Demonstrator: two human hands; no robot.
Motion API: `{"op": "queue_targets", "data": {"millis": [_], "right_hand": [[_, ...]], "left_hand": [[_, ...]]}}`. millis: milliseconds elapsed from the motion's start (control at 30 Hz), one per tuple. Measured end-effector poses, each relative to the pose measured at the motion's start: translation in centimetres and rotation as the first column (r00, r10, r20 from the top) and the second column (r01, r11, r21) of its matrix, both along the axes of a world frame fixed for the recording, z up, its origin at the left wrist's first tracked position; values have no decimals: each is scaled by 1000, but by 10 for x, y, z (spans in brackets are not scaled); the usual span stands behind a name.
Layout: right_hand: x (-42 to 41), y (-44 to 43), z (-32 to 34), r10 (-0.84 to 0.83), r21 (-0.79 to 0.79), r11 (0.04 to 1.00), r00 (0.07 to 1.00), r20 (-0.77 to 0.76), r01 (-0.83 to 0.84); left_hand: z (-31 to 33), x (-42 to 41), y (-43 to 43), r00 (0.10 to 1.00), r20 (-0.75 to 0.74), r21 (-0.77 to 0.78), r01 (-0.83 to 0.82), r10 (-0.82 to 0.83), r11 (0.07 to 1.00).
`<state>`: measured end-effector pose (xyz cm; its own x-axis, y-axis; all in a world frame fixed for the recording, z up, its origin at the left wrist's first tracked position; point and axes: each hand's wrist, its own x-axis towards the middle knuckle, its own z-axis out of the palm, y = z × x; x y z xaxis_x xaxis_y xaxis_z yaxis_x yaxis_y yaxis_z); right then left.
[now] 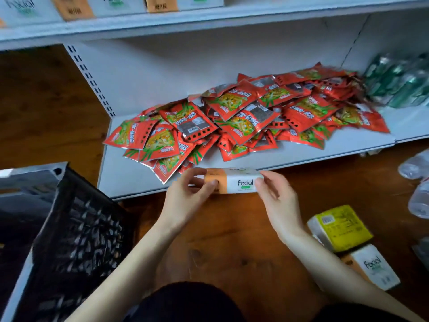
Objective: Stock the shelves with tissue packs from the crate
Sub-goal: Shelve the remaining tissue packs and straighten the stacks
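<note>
Brown wood floor, white metal shelf unit (slotted upright, L side); soft indoor light

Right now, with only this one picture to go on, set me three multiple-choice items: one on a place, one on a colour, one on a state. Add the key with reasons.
1. Where is the black crate?
A. on the upper shelf
B. at the person's left
C. among the bottles at the right

2. What colour are most of the snack packets heaped on the bottom shelf?
A. blue
B. black
C. red

3. How is the Facial tissue pack by that shelf's front edge held?
A. by no hand
B. by the left hand alone
C. by both hands

Key: 1 B, the crate fills the lower left, beside the left arm. 2 C, red wrappers cover the heap. 3 C, the left hand and the right hand each grip one end of the pack.
</note>
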<state>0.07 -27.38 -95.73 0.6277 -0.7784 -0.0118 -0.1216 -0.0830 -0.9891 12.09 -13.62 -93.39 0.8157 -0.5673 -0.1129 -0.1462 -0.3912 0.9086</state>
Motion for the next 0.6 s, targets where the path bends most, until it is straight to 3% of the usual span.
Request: {"op": "queue_targets", "data": {"millis": [333,600], "right_hand": [[-5,-24,108,17,-244,968,955,296,58],[22,-70,182,76,-440,884,879,471,159]], "left_hand": [[102,1,-19,974,224,-256,97,-38,962],[180,17,-65,862,499,-358,114,87,927]]}}
